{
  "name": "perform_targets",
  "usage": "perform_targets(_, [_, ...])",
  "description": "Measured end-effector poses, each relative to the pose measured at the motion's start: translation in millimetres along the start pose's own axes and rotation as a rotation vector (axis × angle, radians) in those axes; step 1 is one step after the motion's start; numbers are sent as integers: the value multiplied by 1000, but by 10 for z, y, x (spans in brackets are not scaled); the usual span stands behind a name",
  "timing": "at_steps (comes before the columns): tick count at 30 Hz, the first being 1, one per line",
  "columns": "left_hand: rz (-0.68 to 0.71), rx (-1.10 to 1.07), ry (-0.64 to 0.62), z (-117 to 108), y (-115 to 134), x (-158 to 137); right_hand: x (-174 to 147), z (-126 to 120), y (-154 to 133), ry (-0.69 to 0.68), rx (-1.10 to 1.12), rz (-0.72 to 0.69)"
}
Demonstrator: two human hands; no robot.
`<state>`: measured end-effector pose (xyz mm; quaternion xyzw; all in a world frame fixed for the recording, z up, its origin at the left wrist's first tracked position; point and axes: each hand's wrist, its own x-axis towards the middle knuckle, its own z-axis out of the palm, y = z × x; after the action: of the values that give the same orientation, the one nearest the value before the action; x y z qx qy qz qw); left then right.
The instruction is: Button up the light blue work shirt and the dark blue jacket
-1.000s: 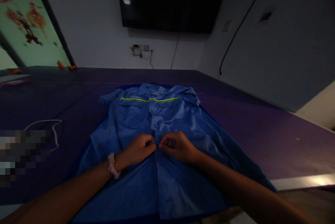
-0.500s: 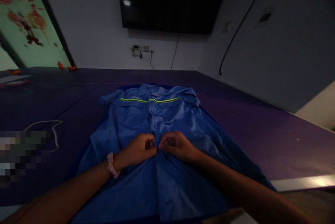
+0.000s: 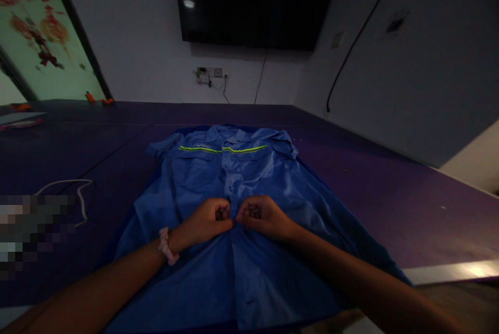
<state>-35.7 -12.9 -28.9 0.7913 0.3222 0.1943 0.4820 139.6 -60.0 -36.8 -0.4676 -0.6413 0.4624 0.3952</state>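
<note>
A blue shirt [image 3: 195, 282] with a collar, chest pockets and yellow-green stripes lies spread front side up, its collar away from me. My left hand [image 3: 212, 219], with a pink scrunchie [image 3: 167, 245] on the wrist, pinches the shirt's front placket midway down. Facing it, my right hand [image 3: 265, 217] pinches the same spot, the fingertips of both nearly touching. Whatever small part sits between the fingertips is hidden. Above the hands a button [image 3: 232, 188] shows on the placket, and a dark buttonhole slit [image 3: 249, 302] lies below them.
The shirt rests on a purple mat [image 3: 351, 167] with a pale front edge at right. A white cable [image 3: 83, 204] and a blurred-out patch lie at left. Small orange objects [image 3: 90, 97] stand near the back wall, beneath a wall-mounted television [image 3: 257, 6].
Both hands stay at the same spot on the placket, with only a very slight shift of the fingers. The shirt lies as before.
</note>
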Motion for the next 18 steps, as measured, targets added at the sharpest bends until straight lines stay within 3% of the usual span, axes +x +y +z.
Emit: perform_targets(18, [28,5,14,13,17,-13,5,-6,45,13,-98,-33])
